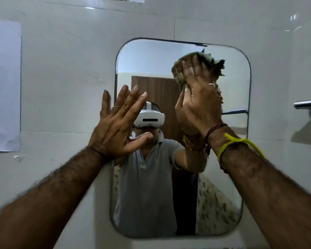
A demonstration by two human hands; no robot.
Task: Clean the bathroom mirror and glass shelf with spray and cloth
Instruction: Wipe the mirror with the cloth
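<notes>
A rounded rectangular mirror [230, 90] hangs on the white tiled wall in front of me. My right hand [201, 103] presses a crumpled grey-green cloth [190, 60] flat against the upper part of the glass, fingers straight over the cloth. My left hand [118, 121] is spread wide, palm toward the mirror's left edge, fingers straight and holding nothing. I cannot tell whether it touches the glass. No spray bottle or glass shelf shows directly.
A white paper sheet [4, 83] is stuck on the wall at the left. A chrome bar [307, 104] juts out at the right edge. The mirror reflects a person in a grey shirt, a brown door and a rail.
</notes>
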